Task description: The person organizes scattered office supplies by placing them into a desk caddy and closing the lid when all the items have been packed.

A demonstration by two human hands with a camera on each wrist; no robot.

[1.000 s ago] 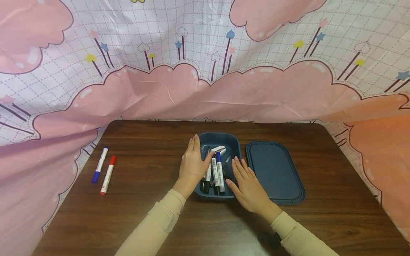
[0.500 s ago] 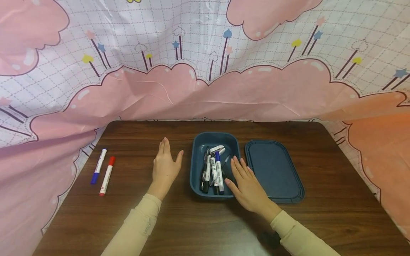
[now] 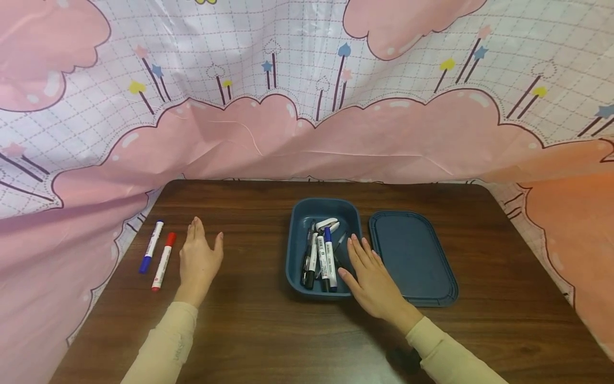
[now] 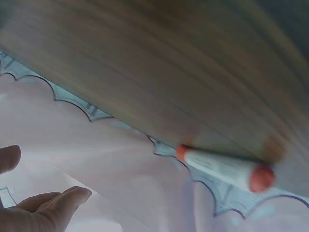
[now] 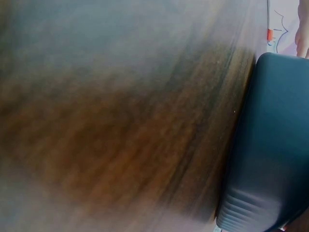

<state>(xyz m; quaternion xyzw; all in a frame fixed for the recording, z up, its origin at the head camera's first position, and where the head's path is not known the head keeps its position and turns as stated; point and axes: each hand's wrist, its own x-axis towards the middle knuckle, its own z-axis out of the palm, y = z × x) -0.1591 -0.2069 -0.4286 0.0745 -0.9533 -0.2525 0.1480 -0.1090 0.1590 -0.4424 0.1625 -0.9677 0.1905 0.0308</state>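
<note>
My left hand (image 3: 198,269) hovers empty just right of a red marker (image 3: 163,262), its fingers straight and the thumb spread apart. Beside that marker lies a blue marker (image 3: 151,247). In the left wrist view the red marker (image 4: 217,166) shows apart from the fingertips. Fingers extended, my right hand (image 3: 374,282) is at the right side of a dark blue box (image 3: 298,221); whether it presses on the rim I cannot tell. Several markers and pens, including a blue-capped marker (image 3: 330,258), lie in the box with a white object (image 3: 328,224) of unclear kind.
A dark blue lid (image 3: 414,258) lies flat on the brown wooden table (image 3: 259,330), right of the box. A patterned pink and white cloth (image 3: 307,144) hangs behind the table and around its sides.
From the box's left side, my left hand has moved left across the table to near the red marker. My right hand and the box have stayed in place.
</note>
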